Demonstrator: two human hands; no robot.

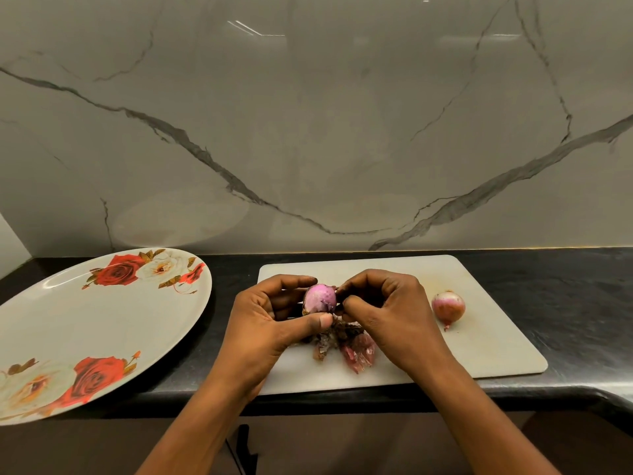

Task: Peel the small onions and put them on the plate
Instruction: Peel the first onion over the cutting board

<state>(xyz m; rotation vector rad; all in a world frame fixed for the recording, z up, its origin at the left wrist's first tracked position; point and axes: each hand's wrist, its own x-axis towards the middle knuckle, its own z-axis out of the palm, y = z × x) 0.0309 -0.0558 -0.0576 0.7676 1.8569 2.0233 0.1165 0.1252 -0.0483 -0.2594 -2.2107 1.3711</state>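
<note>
The black stone counter (pixel 582 286) carries two things. A large rose-patterned plate (pixel 102 320) sits at the left, and a white cutting board (pixel 496 337) lies near it on the right.

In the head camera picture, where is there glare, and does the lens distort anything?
Head view: bright glare streaks on the marble wall; the plate looks stretched toward the left edge, likely wide-angle distortion; the onion, gripped by the left hand and pinched by the right hand, is sharp.
</note>
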